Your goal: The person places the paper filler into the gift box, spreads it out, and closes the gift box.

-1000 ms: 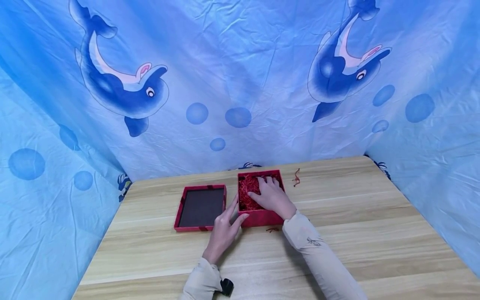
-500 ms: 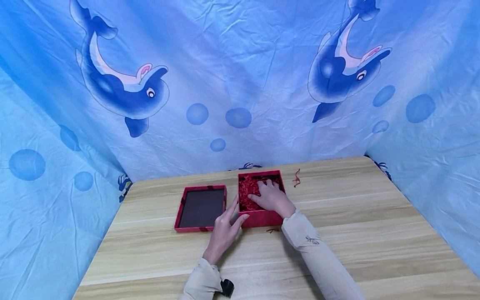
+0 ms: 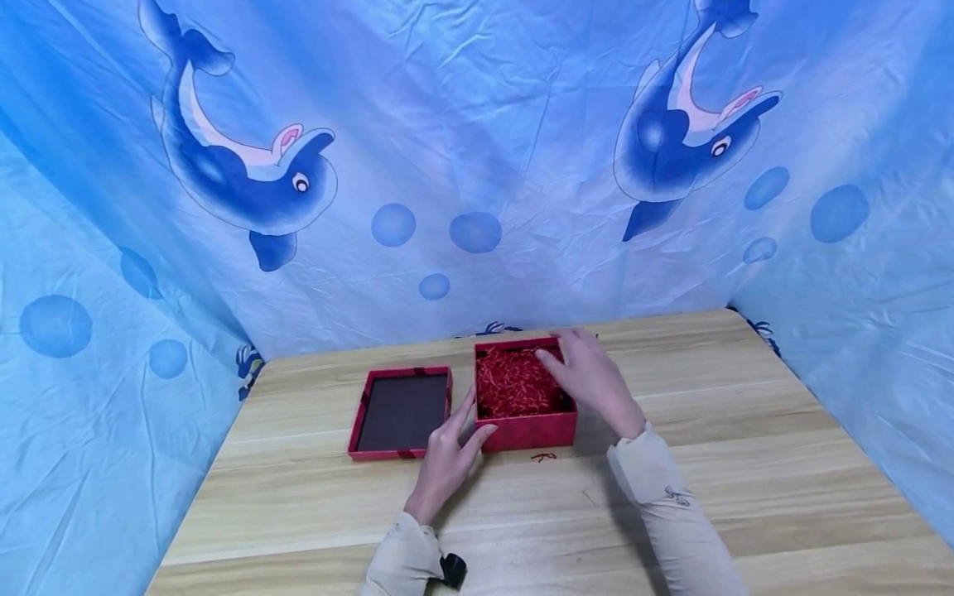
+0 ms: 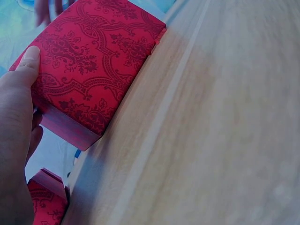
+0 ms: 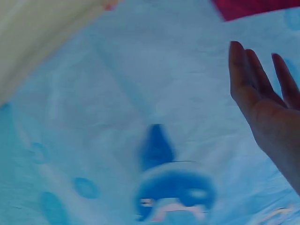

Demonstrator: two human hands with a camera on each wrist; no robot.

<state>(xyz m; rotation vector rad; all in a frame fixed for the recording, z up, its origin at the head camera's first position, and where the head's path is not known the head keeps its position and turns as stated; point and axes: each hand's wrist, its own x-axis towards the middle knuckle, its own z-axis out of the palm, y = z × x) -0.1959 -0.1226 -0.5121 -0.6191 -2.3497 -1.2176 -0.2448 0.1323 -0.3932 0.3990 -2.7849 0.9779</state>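
A red patterned box [image 3: 529,434] stands uncovered on the table, filled with red shredded paper [image 3: 516,382]. At its near left corner my left hand [image 3: 443,465] holds it, fingers along the left side and thumb on the front wall. The left wrist view shows that thumb [image 4: 31,57] flat against the floral front of the box [image 4: 89,70]. My right hand [image 3: 594,377] hovers over the right rim with nothing in it. In the right wrist view its fingers [image 5: 238,70] are extended and apart, below a corner of the box [image 5: 253,8].
Left of the box lies its red lid [image 3: 382,455], dark inside facing up. A red paper shred [image 3: 544,456] rests on the wooden table [image 3: 715,463] before the box. Behind hangs a blue dolphin-print cloth [image 3: 462,149]. A black object [image 3: 453,570] sits at the left cuff.
My right hand has come up out of the box and moved right to its rim. The shredded paper now lies uncovered and spread across the box. My left hand has stayed put.
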